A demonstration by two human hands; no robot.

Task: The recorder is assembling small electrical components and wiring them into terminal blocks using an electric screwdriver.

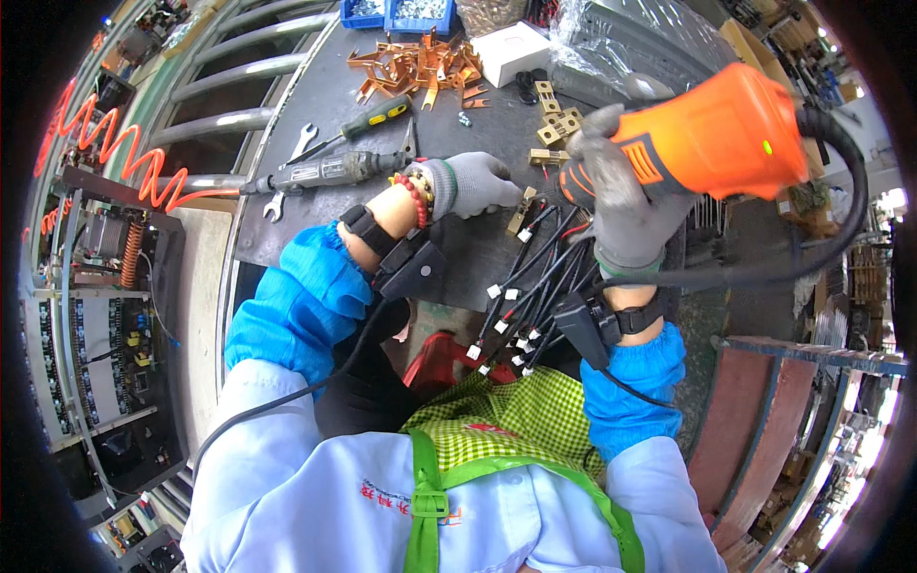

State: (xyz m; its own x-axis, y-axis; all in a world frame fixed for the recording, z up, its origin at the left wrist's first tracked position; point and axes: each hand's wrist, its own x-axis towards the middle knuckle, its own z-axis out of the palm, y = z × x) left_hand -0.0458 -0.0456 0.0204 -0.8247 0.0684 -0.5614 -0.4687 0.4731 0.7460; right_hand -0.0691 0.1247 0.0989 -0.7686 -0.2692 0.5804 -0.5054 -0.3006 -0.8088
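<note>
My left hand, in a grey glove, has its fingers curled together, and the fingertips pinch the end of a small brass-coloured block. From the right, my right hand, also gloved, is wrapped round the front part of an orange corded power tool. The tool lies nearly level, its dark ribbed front end pointing left toward the block. Its tip is partly hidden, so I cannot tell whether it touches the block. Below both hands, a bundle of dark wires with white connectors hangs over the table's near edge.
More brass blocks lie beyond my hands, near a white box and a pile of copper brackets. Left of them are a screwdriver, a grey air tool and wrenches. The tool's black cable loops across my right forearm.
</note>
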